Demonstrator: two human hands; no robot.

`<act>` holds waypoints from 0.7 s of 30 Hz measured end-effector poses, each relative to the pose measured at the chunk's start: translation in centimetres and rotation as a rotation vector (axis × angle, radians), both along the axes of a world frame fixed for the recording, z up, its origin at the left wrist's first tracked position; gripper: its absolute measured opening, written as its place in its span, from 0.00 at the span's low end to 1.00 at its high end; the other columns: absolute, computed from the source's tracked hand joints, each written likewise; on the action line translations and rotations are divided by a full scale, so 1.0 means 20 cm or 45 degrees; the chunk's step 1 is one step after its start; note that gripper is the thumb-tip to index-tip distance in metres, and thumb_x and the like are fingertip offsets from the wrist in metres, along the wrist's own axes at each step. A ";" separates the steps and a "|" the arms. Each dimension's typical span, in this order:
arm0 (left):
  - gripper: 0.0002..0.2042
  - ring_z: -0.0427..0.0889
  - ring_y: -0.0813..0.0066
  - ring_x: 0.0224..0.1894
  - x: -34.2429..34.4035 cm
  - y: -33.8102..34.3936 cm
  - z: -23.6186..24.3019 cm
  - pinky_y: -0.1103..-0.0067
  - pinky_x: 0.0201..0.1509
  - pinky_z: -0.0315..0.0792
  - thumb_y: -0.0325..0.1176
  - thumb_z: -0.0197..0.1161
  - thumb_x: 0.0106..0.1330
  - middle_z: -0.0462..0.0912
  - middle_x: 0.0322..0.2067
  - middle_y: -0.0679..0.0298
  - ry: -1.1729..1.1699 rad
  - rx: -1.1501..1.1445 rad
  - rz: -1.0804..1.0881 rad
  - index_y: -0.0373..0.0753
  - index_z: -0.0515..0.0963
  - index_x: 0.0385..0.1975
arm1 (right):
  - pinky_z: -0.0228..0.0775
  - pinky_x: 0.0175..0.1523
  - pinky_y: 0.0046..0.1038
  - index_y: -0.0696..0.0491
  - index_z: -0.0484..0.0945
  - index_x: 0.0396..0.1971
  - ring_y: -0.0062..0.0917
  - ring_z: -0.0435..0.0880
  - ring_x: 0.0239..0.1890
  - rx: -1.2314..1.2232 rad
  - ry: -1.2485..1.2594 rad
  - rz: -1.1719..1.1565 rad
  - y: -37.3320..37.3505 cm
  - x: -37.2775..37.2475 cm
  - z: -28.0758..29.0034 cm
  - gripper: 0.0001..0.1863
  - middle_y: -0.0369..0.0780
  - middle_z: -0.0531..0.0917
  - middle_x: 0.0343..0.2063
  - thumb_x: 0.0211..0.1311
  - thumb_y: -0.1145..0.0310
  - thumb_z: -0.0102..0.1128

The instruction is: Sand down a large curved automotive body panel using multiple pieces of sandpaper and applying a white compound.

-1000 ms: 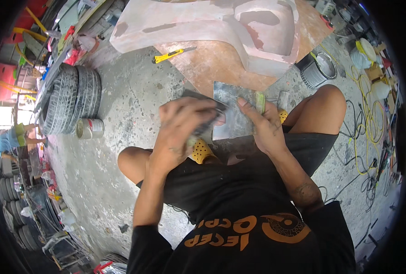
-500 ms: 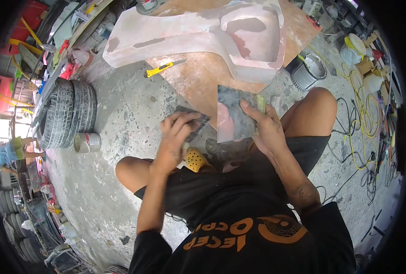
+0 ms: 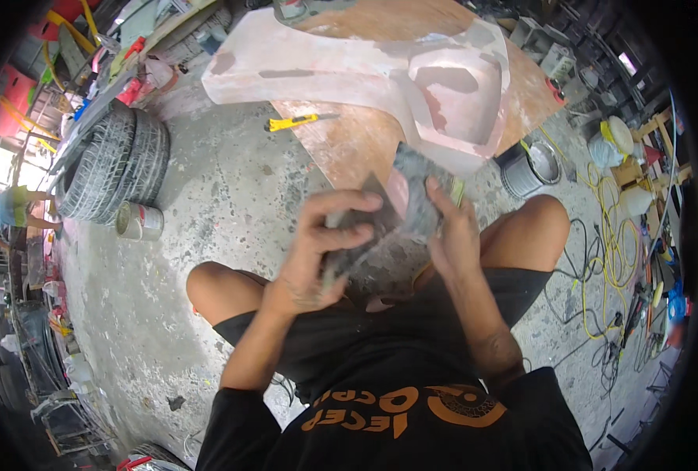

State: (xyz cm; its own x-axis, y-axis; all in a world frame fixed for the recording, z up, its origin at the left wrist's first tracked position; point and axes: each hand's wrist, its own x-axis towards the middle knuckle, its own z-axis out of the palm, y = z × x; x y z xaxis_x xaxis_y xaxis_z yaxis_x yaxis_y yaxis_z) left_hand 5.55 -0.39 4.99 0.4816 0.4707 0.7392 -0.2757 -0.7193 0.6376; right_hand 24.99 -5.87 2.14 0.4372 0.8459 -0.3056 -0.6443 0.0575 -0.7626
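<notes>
My right hand (image 3: pixel 456 239) grips a flat grey-smeared mixing plate (image 3: pixel 421 206) by its right side, with the thumb on top. A lump of pink putty (image 3: pixel 398 191) lies on the plate's left part. Closed around a thin dark flat spreader (image 3: pixel 371 213), my left hand (image 3: pixel 306 263) is at the plate's lower left; motion blurs it, and I cannot tell whether spreader and plate touch. Beyond both hands lies a large pale moulded panel (image 3: pixel 325 63) with grey and pinkish patches, resting on a brown board (image 3: pixel 349 137).
A yellow utility knife (image 3: pixel 292 122) lies at the board's left edge. An open metal can (image 3: pixel 531 169) stands right of the panel. Tyres (image 3: pixel 109 169) and a smaller can (image 3: pixel 139 221) are at the left. Yellow and black cables (image 3: pixel 606 235) tangle at the right. Someone (image 3: pixel 7 212) is at the far left.
My left hand has moved right with the spreader, closing the gap to the plate. The plate has tilted and blurs with motion. The whole view has shifted slightly.
</notes>
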 end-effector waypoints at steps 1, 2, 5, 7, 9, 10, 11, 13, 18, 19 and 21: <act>0.25 0.72 0.50 0.57 0.01 0.00 -0.05 0.60 0.63 0.65 0.14 0.61 0.51 0.72 0.58 0.50 0.033 0.014 -0.003 0.40 0.71 0.51 | 0.78 0.50 0.30 0.59 0.72 0.55 0.26 0.83 0.46 0.090 0.079 0.028 -0.01 -0.05 0.01 0.18 0.39 0.82 0.45 0.68 0.70 0.59; 0.24 0.72 0.49 0.57 0.00 -0.01 -0.09 0.60 0.63 0.65 0.13 0.60 0.52 0.73 0.58 0.51 0.111 0.093 0.064 0.40 0.72 0.50 | 0.78 0.51 0.30 0.60 0.72 0.55 0.25 0.83 0.46 0.179 0.158 0.057 -0.01 -0.08 0.01 0.18 0.40 0.82 0.45 0.69 0.71 0.59; 0.24 0.71 0.50 0.57 -0.04 -0.01 -0.12 0.60 0.63 0.64 0.13 0.59 0.52 0.72 0.59 0.51 0.239 0.241 0.119 0.40 0.73 0.49 | 0.76 0.46 0.25 0.61 0.76 0.48 0.22 0.82 0.41 0.223 0.162 0.007 -0.02 -0.15 0.05 0.16 0.39 0.82 0.42 0.66 0.68 0.65; 0.23 0.71 0.51 0.57 -0.06 -0.01 -0.16 0.59 0.63 0.64 0.14 0.59 0.50 0.72 0.59 0.54 0.326 0.320 0.163 0.39 0.73 0.49 | 0.76 0.45 0.25 0.61 0.77 0.47 0.21 0.82 0.41 0.232 0.174 -0.009 -0.04 -0.14 0.04 0.15 0.38 0.83 0.41 0.66 0.69 0.64; 0.23 0.71 0.51 0.57 -0.13 0.05 -0.17 0.59 0.63 0.65 0.15 0.59 0.49 0.74 0.58 0.55 0.565 0.310 0.213 0.38 0.74 0.48 | 0.76 0.45 0.24 0.60 0.77 0.47 0.20 0.82 0.40 0.243 0.185 -0.009 -0.06 -0.12 0.04 0.14 0.38 0.83 0.40 0.66 0.69 0.64; 0.23 0.72 0.51 0.56 -0.18 0.07 -0.17 0.60 0.63 0.65 0.16 0.60 0.48 0.75 0.56 0.56 0.812 0.286 0.271 0.37 0.74 0.48 | 0.76 0.45 0.24 0.60 0.78 0.46 0.19 0.82 0.40 0.269 0.164 0.011 -0.07 -0.11 0.05 0.13 0.38 0.83 0.40 0.67 0.69 0.63; 0.25 0.70 0.50 0.57 -0.22 0.08 -0.21 0.62 0.63 0.64 0.17 0.61 0.43 0.75 0.56 0.59 0.801 0.168 0.285 0.35 0.73 0.48 | 0.75 0.45 0.23 0.60 0.78 0.46 0.18 0.82 0.40 0.294 0.142 0.033 -0.09 -0.10 0.07 0.13 0.38 0.83 0.40 0.67 0.69 0.63; 0.25 0.69 0.51 0.58 -0.26 0.10 -0.16 0.63 0.64 0.63 0.17 0.61 0.42 0.74 0.57 0.59 0.735 0.136 0.315 0.35 0.74 0.47 | 0.75 0.44 0.22 0.61 0.79 0.45 0.18 0.81 0.39 0.248 0.019 0.066 -0.07 -0.07 0.09 0.12 0.37 0.84 0.40 0.68 0.69 0.62; 0.22 0.71 0.55 0.58 -0.13 0.02 0.13 0.64 0.62 0.63 0.19 0.62 0.42 0.78 0.52 0.62 1.003 0.469 0.233 0.37 0.76 0.43 | 0.71 0.41 0.20 0.60 0.81 0.43 0.15 0.80 0.36 0.147 -0.318 0.040 -0.03 -0.04 0.02 0.12 0.36 0.84 0.37 0.67 0.67 0.63; 0.23 0.75 0.56 0.55 -0.12 0.03 0.12 0.67 0.63 0.63 0.15 0.56 0.45 0.77 0.56 0.56 0.973 0.440 0.146 0.37 0.74 0.45 | 0.71 0.43 0.21 0.60 0.80 0.45 0.16 0.80 0.37 0.165 -0.339 -0.018 0.00 0.04 -0.04 0.12 0.35 0.84 0.37 0.67 0.67 0.62; 0.24 0.74 0.56 0.56 -0.20 0.14 0.01 0.66 0.63 0.63 0.16 0.55 0.44 0.77 0.55 0.56 0.924 0.287 0.124 0.37 0.74 0.46 | 0.73 0.47 0.25 0.58 0.79 0.48 0.18 0.81 0.40 0.272 -0.205 -0.156 0.08 0.25 -0.01 0.13 0.35 0.84 0.39 0.68 0.68 0.61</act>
